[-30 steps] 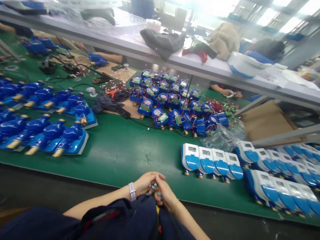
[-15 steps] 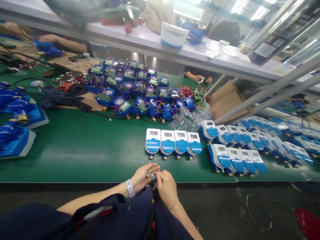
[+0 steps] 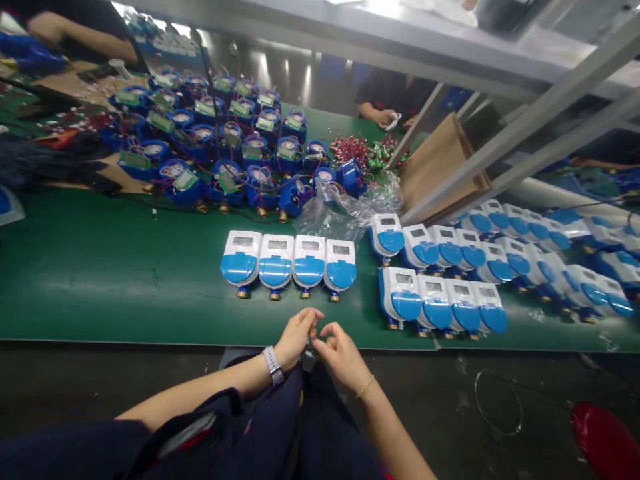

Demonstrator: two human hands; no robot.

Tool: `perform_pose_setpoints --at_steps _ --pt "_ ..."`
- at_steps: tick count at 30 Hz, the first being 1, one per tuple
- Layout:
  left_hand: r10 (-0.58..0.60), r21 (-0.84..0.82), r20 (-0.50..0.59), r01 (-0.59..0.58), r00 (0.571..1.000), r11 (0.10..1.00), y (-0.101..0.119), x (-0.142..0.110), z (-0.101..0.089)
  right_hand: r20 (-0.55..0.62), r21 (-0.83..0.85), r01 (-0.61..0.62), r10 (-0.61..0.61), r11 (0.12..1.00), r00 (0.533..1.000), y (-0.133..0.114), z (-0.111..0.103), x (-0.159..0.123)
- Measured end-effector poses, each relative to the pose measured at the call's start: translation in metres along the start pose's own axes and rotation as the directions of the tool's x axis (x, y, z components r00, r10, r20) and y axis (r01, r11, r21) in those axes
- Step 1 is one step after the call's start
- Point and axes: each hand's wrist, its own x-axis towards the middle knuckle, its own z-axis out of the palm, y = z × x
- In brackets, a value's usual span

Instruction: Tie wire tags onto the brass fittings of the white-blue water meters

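Observation:
My left hand (image 3: pixel 296 337) and my right hand (image 3: pixel 340 352) meet over my lap at the near edge of the green table (image 3: pixel 115 280). Both are curled in a pinch around a tiny pale part that I cannot make out. A watch sits on my left wrist. Just beyond my fingers stands a row of white-and-blue water meters (image 3: pixel 290 261) with brass ends. Neither hand touches them.
More finished meters (image 3: pixel 450 303) lie in rows to the right. Open blue meter bodies with wires (image 3: pixel 220 157) fill the far left. A clear plastic bag (image 3: pixel 340 210), red and green parts (image 3: pixel 367 152) and a cardboard box (image 3: pixel 440 167) lie behind. Another person's hand (image 3: pixel 387 119) works across the table.
The view has swung right and down, so the meter rows sit nearer the centre. My hands stay together at the table edge, fingertips now slightly parted.

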Motion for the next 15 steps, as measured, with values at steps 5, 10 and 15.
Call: perform_pose_setpoints --at_steps 5,10,15 --pt "-0.013 0.022 -0.012 0.014 1.000 1.000 -0.007 0.007 0.015 0.267 0.096 -0.114 0.084 0.989 0.960 0.010 -0.024 0.001" --pt "-0.139 -0.086 -0.021 0.137 0.990 0.987 -0.016 0.010 0.028 0.045 0.257 -0.098 0.089 0.962 0.995 0.023 -0.040 0.009" --pt "-0.187 -0.181 -0.028 0.179 0.982 0.967 -0.011 0.008 0.036 -0.148 -0.002 0.023 -0.023 1.000 0.989 0.016 -0.042 0.017"
